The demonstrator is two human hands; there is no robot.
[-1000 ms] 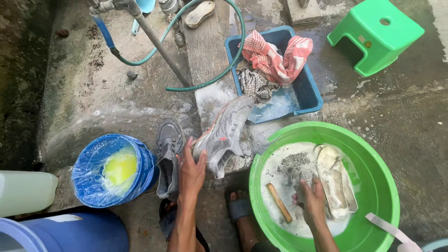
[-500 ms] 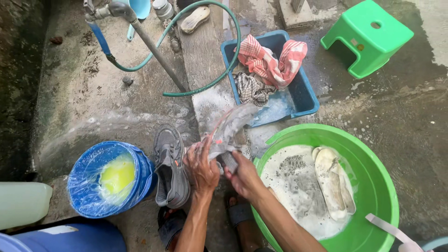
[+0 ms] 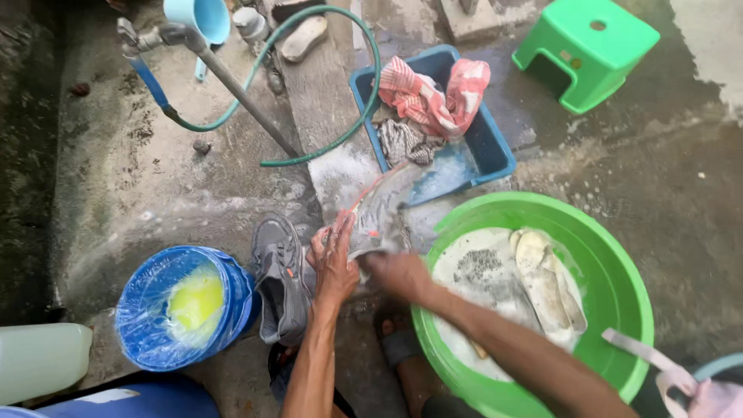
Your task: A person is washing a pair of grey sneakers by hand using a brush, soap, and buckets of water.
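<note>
At frame centre, your left hand (image 3: 333,259) and right hand (image 3: 396,272) both clasp a grey sneaker (image 3: 379,213), mid-scrub; rinsing it likely comes next.

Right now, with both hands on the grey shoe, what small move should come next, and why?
Probably swing the grey shoe right, over the green basin. Left hand and right hand grip it above wet concrete, while the soapy water and insoles sit in the basin beside it.

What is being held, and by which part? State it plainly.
A grey sneaker: left hand grips its side near the heel end, right hand presses on the same end.
</note>
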